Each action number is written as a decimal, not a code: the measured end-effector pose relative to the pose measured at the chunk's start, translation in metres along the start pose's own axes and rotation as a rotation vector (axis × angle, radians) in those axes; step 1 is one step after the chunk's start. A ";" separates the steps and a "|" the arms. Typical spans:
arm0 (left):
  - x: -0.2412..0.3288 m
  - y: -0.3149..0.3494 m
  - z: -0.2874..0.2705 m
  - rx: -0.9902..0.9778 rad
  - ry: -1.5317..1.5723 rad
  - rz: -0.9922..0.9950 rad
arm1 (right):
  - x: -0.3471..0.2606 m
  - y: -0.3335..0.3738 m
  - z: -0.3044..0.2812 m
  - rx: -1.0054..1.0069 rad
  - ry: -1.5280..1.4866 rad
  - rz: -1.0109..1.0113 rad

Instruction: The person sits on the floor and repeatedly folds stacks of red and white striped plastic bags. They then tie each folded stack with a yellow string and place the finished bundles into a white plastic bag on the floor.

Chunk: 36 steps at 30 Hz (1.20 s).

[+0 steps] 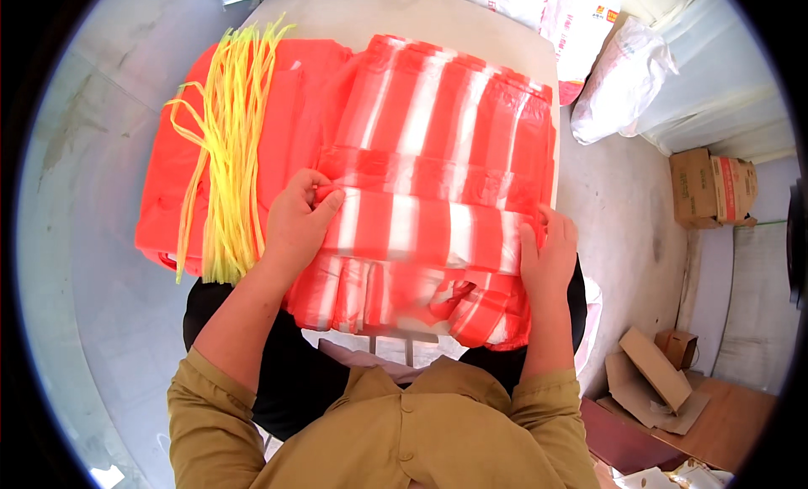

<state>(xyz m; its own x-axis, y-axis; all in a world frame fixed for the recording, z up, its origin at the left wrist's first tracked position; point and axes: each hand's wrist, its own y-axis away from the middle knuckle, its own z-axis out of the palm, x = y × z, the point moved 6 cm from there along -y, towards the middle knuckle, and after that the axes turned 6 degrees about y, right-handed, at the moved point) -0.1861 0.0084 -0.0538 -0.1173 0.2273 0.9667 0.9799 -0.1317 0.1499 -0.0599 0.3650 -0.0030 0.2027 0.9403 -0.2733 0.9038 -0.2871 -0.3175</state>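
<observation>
A stack of red and white striped plastic bags [421,119] lies in front of me, with a folded band across its middle and crumpled ends hanging toward my lap. At the left end of the fold, my left hand [296,221] pinches the plastic between thumb and fingers. My right hand [549,252] is closed on the fold's right end, thumb on the near side; its fingertips are partly hidden. Left of the stack, a bundle of yellow plastic ties [229,152] lies lengthwise on a pile of plain red plastic [164,190].
The pale tabletop [337,13] shows behind the stack. White sacks [623,81] stand at the far right. Cardboard boxes [694,188] sit against the right wall, and opened cardboard [644,384] lies on a brown surface [732,422] at the lower right.
</observation>
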 end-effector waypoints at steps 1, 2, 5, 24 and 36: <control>-0.001 0.000 -0.001 -0.001 -0.015 0.004 | -0.012 0.002 -0.008 0.040 0.030 -0.137; -0.001 0.000 -0.002 0.002 -0.001 0.001 | -0.024 0.003 -0.016 0.080 0.059 -0.275; 0.010 0.003 -0.004 0.022 -0.139 0.030 | -0.072 0.008 -0.015 -0.234 -0.028 -0.523; 0.059 0.053 0.040 -0.359 -0.864 0.855 | -0.086 0.009 0.017 -0.386 0.152 -0.567; 0.068 0.037 0.003 -0.362 -0.708 0.686 | -0.097 -0.011 -0.025 -0.684 -0.139 -0.362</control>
<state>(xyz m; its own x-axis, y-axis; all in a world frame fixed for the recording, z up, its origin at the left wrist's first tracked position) -0.1576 0.0217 0.0169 0.6803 0.4917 0.5436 0.6800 -0.7001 -0.2178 -0.0800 0.2817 0.0492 -0.1574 0.9094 -0.3851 0.9450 0.2519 0.2086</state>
